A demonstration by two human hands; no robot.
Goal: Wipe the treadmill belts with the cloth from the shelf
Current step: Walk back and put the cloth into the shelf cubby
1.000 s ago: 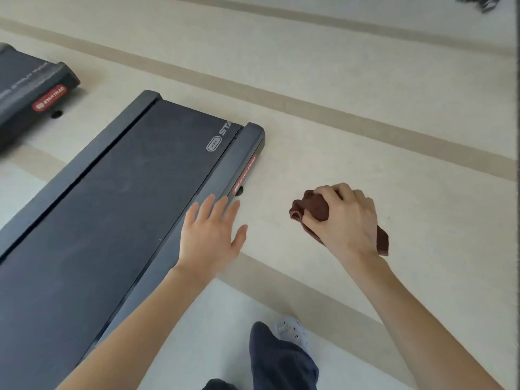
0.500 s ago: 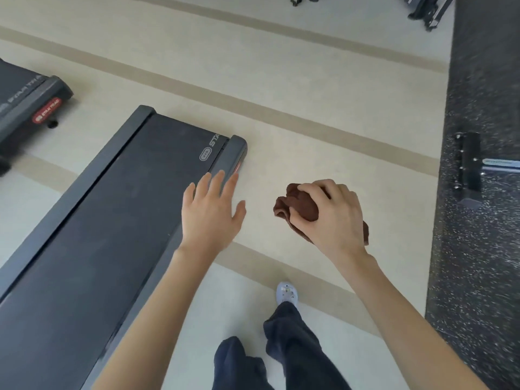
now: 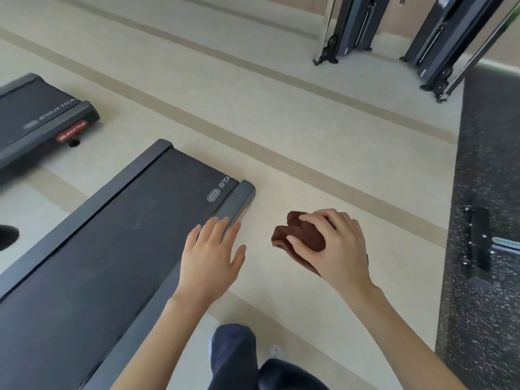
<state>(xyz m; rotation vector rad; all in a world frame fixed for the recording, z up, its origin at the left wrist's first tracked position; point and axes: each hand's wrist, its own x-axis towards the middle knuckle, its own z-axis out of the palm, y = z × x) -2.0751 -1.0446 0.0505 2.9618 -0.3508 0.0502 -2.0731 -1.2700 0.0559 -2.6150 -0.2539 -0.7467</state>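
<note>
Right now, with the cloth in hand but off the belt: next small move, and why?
Probably swing the right hand leftward and down so the brown cloth lands on the nearer treadmill belt near its end. The cloth is bunched in that hand over bare floor, beside the treadmill, not touching the belt; the left hand is open above the side rail.

Brown cloth (image 3: 301,237): largely covered by the gripping right hand (image 3: 342,250). Near treadmill (image 3: 112,235): cropped at the left and bottom edges; belt lettering breaks off after "STA". Far treadmill (image 3: 28,108): cropped left, red label illegible. Upright machines (image 3: 351,32): tops out of frame.
</note>
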